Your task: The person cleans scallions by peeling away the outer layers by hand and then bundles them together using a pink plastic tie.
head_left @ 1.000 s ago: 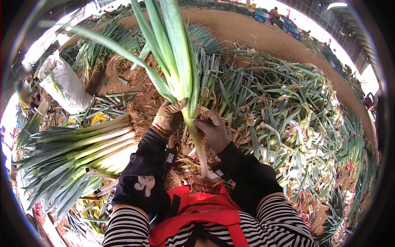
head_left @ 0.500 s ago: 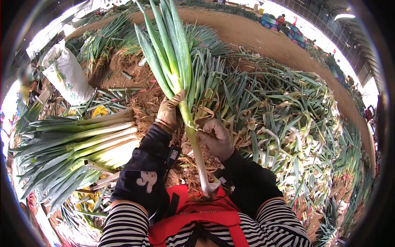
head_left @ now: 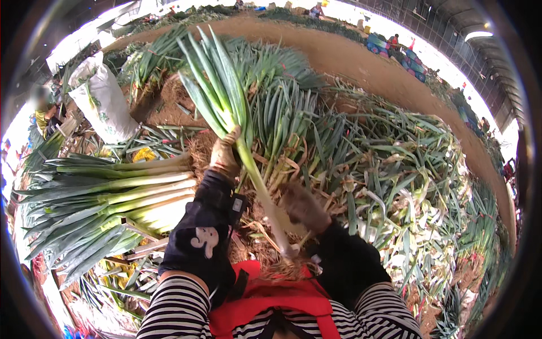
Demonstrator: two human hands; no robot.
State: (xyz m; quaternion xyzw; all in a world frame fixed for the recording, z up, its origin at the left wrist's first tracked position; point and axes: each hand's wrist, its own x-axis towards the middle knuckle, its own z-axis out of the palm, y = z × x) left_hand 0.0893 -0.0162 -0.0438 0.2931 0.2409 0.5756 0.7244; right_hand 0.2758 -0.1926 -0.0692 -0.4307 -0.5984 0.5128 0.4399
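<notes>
A long green onion (head_left: 261,183) slants across in front of me, leaves pointing away and its rooted white end near my red apron. Gloved and closed around the stalk just below the leaves is my left hand (head_left: 226,155). My right hand (head_left: 305,208), also gloved, is beside the lower stalk on its right. Its fingers look curled but are blurred, and what they hold is hard to make out. A pale, loose strip of outer skin (head_left: 294,227) shows between that hand and the stalk.
On the left, a pile of trimmed green onions (head_left: 130,195) rests on a wooden rack (head_left: 148,247). A white sack (head_left: 106,104) stands behind it. Heaped leaves and peelings (head_left: 401,175) cover the right side. A dirt path (head_left: 339,62) curves behind. Another person (head_left: 45,116) is at far left.
My right hand has moved down and slightly right, away from the stalk's middle. The left hand and green onion have shifted slightly left, and a pale strip of skin now hangs near the stalk.
</notes>
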